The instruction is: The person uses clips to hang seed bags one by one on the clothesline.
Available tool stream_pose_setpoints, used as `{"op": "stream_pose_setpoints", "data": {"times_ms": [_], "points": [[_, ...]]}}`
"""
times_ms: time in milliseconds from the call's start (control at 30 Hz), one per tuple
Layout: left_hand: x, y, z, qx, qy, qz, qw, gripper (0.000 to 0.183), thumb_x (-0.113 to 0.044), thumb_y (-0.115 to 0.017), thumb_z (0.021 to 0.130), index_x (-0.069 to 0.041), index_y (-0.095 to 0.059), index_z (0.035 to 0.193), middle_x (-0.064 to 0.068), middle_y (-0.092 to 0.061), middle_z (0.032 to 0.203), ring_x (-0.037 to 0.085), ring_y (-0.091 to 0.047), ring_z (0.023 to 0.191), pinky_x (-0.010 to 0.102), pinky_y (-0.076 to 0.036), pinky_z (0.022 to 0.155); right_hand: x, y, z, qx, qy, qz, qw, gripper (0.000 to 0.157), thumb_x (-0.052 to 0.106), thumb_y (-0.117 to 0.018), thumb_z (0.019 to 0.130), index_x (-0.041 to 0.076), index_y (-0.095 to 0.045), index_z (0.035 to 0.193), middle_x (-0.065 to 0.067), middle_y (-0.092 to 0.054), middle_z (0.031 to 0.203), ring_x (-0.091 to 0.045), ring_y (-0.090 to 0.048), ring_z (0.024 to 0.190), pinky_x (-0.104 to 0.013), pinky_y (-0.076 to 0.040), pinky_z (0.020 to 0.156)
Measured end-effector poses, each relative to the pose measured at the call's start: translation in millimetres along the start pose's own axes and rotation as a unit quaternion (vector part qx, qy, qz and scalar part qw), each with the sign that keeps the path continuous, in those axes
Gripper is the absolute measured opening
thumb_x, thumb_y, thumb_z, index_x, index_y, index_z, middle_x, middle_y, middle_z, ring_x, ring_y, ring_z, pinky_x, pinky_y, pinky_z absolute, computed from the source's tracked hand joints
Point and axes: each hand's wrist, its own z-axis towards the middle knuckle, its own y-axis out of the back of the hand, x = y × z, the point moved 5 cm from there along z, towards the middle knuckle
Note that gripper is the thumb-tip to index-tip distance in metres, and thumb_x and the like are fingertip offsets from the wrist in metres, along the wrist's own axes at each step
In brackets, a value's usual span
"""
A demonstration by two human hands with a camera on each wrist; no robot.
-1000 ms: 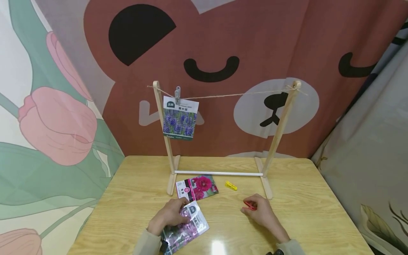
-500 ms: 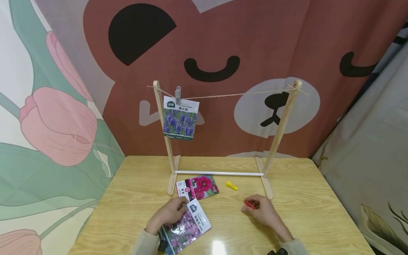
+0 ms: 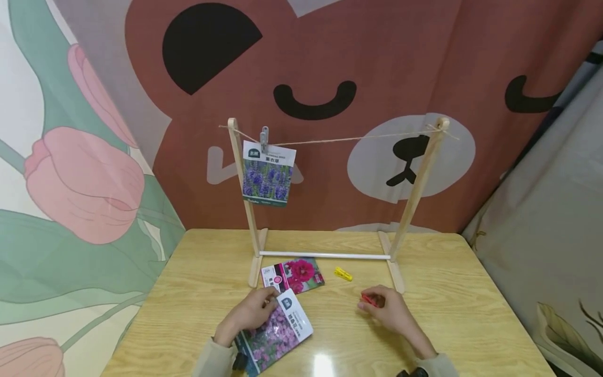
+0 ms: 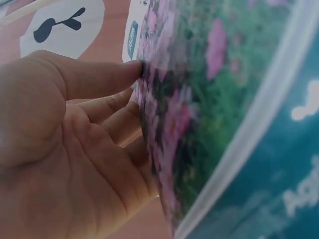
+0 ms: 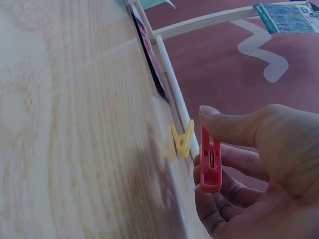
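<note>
My left hand (image 3: pixel 252 312) pinches the edge of a seed packet (image 3: pixel 278 337) with pink-purple flowers, tilted up off the table. In the left wrist view the thumb lies on the front of the packet (image 4: pixel 199 99), with the fingers behind it. My right hand (image 3: pixel 388 310) holds a red clothespin (image 5: pixel 211 164) between thumb and fingers, low over the table. A yellow clothespin (image 3: pixel 343 274) lies just beyond that hand. Partly behind the held packet, a seed packet with a magenta flower (image 3: pixel 301 272) lies flat.
A wooden frame (image 3: pixel 414 193) stands at the back of the table (image 3: pixel 188 293), a string (image 3: pixel 330 140) tied between its posts. A grey clothespin (image 3: pixel 264 137) hangs a lavender seed packet (image 3: pixel 267 178) at the string's left end. A white rod (image 3: pixel 325 255) joins the frame's feet.
The held packet has been raised slightly and turned more toward the camera, and my left fingers have shifted along its edge. My right hand has barely moved with the red clothespin.
</note>
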Motion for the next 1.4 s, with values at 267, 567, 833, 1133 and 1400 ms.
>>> {"op": "stream_pose_setpoints", "data": {"times_ms": [267,567,833,1133,1400], "points": [[-6.5,4.4,0.5,-0.030,-0.022,-0.008,0.9993,0.018,-0.009,-0.060,0.108,-0.003,-0.068,0.122,0.008,-0.071,0.103,0.008,-0.058,0.068,0.024,-0.052,0.056,5.6,3.4,0.3,-0.003,0.002,0.012,1.000,0.031,0.019,-0.089,0.089,0.001,-0.080,0.113,0.000,-0.071,0.090,-0.005,-0.059,0.077,-0.021,-0.052,0.068],[-11.5,11.0,1.2,-0.084,-0.048,-0.033,0.9947,0.017,-0.006,-0.061,0.107,-0.004,-0.070,0.121,0.011,-0.076,0.109,0.013,-0.067,0.086,0.024,-0.056,0.068,9.8,2.1,0.1,0.001,0.028,0.032,0.999,0.032,0.019,-0.087,0.091,0.001,-0.079,0.116,-0.002,-0.076,0.098,-0.006,-0.066,0.082,-0.023,-0.059,0.075],[-10.3,14.1,4.1,-0.110,-0.050,-0.069,0.9903,0.019,-0.005,-0.060,0.108,-0.002,-0.068,0.125,0.013,-0.076,0.111,0.019,-0.072,0.090,0.024,-0.057,0.070,13.9,2.1,-0.6,0.002,0.031,0.063,0.998,0.033,0.019,-0.085,0.092,0.001,-0.077,0.119,-0.005,-0.077,0.104,-0.008,-0.069,0.089,-0.024,-0.060,0.080],[-12.2,12.9,3.8,-0.121,-0.048,-0.106,0.9859,0.019,-0.004,-0.061,0.107,-0.002,-0.068,0.124,0.015,-0.075,0.112,0.018,-0.072,0.087,0.024,-0.056,0.070,13.3,2.3,-2.5,0.001,0.041,0.078,0.996,0.034,0.016,-0.084,0.093,-0.001,-0.076,0.121,-0.006,-0.076,0.103,-0.008,-0.068,0.087,-0.024,-0.059,0.077],[-10.5,9.7,5.4,-0.116,-0.059,-0.115,0.9847,0.020,-0.002,-0.058,0.107,0.000,-0.068,0.125,0.018,-0.075,0.113,0.016,-0.073,0.085,0.026,-0.060,0.072,11.5,-0.2,-1.5,0.007,0.015,0.093,0.996,0.034,0.015,-0.082,0.095,-0.003,-0.074,0.122,-0.012,-0.076,0.108,-0.011,-0.073,0.089,-0.025,-0.062,0.078]]}}
